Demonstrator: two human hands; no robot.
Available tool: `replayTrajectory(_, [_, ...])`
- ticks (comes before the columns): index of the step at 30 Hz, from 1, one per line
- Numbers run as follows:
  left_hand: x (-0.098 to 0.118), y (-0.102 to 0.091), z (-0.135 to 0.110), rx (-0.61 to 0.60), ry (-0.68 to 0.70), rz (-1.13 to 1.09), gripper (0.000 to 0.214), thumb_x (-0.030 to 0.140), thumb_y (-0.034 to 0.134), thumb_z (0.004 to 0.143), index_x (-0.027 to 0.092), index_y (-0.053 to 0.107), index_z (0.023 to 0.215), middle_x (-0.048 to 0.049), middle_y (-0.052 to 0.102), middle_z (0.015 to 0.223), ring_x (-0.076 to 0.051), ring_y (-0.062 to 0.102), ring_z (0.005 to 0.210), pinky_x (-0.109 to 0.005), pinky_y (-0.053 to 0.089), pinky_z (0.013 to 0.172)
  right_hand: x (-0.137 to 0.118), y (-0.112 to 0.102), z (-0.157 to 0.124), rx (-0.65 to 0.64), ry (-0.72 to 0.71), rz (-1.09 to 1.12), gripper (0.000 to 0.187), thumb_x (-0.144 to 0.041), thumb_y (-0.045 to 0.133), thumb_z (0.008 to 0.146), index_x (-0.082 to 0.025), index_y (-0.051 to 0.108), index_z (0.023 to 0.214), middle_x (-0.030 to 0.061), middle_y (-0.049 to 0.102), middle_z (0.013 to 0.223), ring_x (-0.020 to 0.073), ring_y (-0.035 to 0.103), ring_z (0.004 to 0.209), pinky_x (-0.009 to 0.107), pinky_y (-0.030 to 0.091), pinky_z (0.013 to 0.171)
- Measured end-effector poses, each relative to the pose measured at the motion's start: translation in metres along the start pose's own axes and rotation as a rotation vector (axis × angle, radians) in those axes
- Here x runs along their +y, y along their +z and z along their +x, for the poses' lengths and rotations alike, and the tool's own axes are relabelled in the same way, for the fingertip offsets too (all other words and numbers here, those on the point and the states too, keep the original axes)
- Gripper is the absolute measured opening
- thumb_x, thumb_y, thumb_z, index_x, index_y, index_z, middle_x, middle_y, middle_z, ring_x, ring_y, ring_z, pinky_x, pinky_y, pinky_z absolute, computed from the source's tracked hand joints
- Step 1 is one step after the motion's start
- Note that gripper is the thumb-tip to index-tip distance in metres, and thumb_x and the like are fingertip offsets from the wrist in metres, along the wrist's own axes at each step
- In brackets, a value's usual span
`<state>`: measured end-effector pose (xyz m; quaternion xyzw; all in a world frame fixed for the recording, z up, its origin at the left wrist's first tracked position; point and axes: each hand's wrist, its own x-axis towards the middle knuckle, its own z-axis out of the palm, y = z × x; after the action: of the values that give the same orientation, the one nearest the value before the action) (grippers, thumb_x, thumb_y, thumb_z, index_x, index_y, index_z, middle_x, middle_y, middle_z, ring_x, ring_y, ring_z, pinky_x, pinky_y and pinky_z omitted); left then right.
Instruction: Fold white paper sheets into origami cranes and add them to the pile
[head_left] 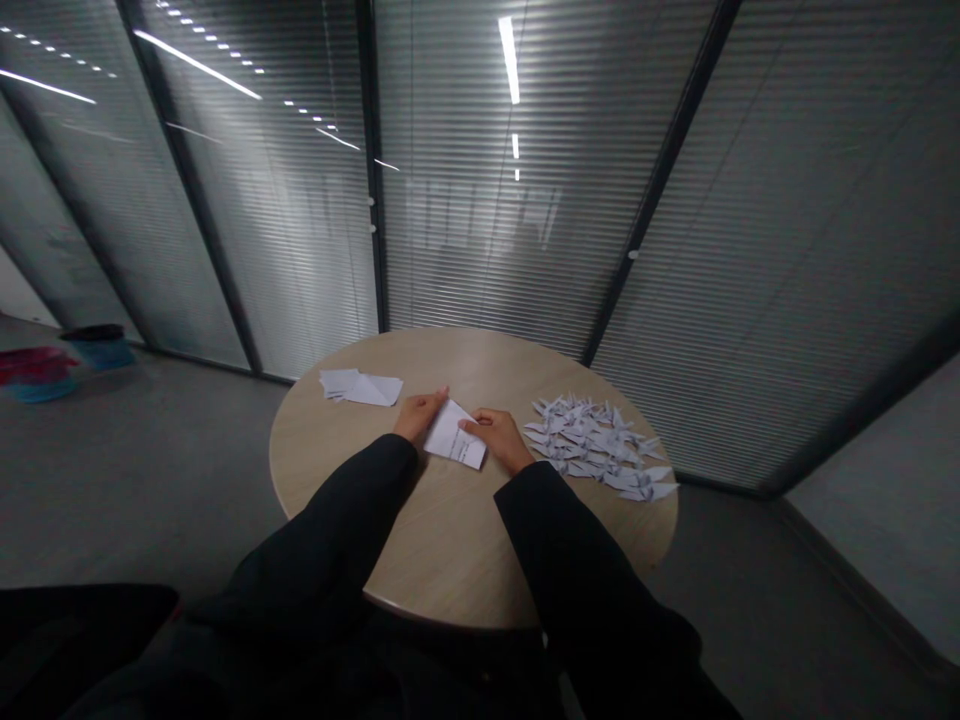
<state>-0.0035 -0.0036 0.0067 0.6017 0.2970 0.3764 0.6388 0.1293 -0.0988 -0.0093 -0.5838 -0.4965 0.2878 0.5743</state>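
A folded white sheet of paper (pixel 454 438) with a few printed lines lies on the round wooden table (pixel 450 550). My left hand (pixel 418 413) presses its upper left edge with the fingers together. My right hand (pixel 497 436) pinches the paper's right side, fingers curled on it. Both forearms wear black sleeves.
A heap of several folded white paper cranes (pixel 600 448) lies on the table to the right. A small stack of white paper sheets (pixel 361 387) sits at the back left. Glass walls with blinds stand behind. Coloured bins (pixel 96 345) rest on the floor far left.
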Motion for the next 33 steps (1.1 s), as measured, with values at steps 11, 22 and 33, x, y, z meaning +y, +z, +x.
replayTrajectory(11, [0.001, 0.000, -0.005, -0.028, 0.064, 0.077, 0.038, 0.046, 0.071, 0.060, 0.009, 0.063, 0.063, -0.0058, 0.059, 0.054, -0.013, 0.053, 0.045, -0.023, 0.035, 0.043, -0.008, 0.001, -0.004, -0.039, 0.046, 0.034, 0.029, -0.040, 0.070, 0.060, -0.014, 0.062, 0.066, 0.0025, 0.064, 0.062, 0.0129, 0.056, 0.054, 0.024, 0.040, 0.050])
replayTrajectory(22, [0.000, 0.001, -0.005, -0.031, 0.071, 0.069, 0.035, 0.043, 0.072, 0.059, 0.010, 0.062, 0.063, -0.0048, 0.059, 0.053, -0.013, 0.053, 0.045, -0.024, 0.036, 0.044, -0.011, 0.001, -0.005, -0.038, 0.064, -0.005, 0.027, -0.040, 0.068, 0.060, -0.014, 0.059, 0.061, 0.0010, 0.061, 0.057, 0.0122, 0.053, 0.052, 0.023, 0.037, 0.049])
replayTrajectory(33, [-0.003, -0.001, 0.000, -0.106, 0.058, 0.116, 0.028, 0.031, 0.076, 0.057, 0.009, 0.065, 0.070, -0.0073, 0.064, 0.061, -0.015, 0.057, 0.052, -0.026, 0.042, 0.049, -0.010, 0.000, -0.004, -0.001, 0.074, 0.005, 0.027, -0.039, 0.069, 0.060, -0.012, 0.063, 0.063, 0.0026, 0.063, 0.060, 0.0127, 0.055, 0.054, 0.024, 0.038, 0.052])
